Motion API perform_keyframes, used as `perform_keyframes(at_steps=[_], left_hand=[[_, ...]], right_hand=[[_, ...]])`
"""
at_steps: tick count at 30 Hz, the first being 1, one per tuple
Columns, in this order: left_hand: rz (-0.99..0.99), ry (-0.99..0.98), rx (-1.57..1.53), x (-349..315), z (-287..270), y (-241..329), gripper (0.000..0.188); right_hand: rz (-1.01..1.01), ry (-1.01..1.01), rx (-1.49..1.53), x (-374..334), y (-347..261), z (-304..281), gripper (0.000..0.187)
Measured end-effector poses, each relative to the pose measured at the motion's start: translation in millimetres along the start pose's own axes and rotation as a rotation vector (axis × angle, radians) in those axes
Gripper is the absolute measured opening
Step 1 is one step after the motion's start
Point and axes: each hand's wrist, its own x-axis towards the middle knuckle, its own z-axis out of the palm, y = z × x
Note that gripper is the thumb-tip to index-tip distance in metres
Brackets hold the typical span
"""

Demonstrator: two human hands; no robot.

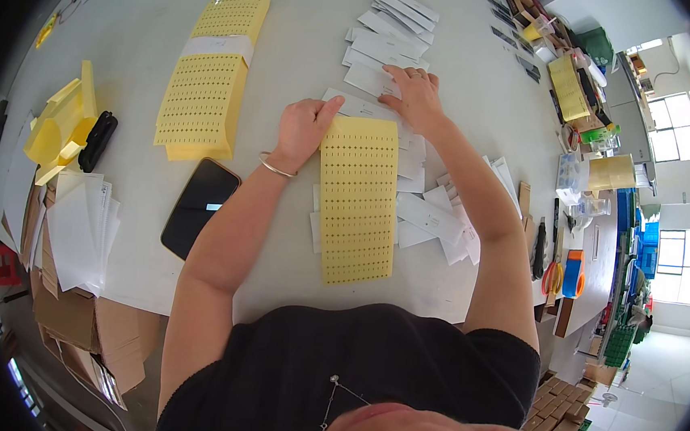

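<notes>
My left hand [306, 129] is closed at the upper left corner of a yellow perforated sheet [358, 204], its thumb on top. Rows of small dark marks cover the sheet, which lies in front of me over some white slips. My right hand [413, 98] rests, fingers spread, on a spread row of white paper slips [372, 78] beyond the sheet. More white slips [434, 214] lie loosely heaped to the right of the sheet, partly beneath my right forearm.
A stack of yellow sheets [200, 103] with a white band stands left of centre. Nearer me lies a black phone [197, 208]. Farther left are a folded yellow piece [64, 124], a black case [98, 141] and white papers [80, 231]. Tape rolls [574, 274] sit at the right edge.
</notes>
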Motion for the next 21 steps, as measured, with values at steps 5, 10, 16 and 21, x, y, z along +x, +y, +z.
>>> perform_keyframes(at_steps=[5,10,16,21], left_hand=[[0.006,0.037,-0.02,0,1,-5,0.046],[0.212,0.175,-0.13,-4,-1,-7,0.035],[0.164,0.257,-0.119,-3,0,-7,0.038],[0.079,0.26,-0.05,-1,0,-9,0.044]], right_hand=[[0.322,-0.152,0.549,13,16,-14,0.032],[0.467,-0.323,0.96,-2,10,-27,0.025],[0.285,-0.228,0.906,-33,-17,-42,0.023],[0.207,-0.171,0.886,-63,-47,-56,0.035]])
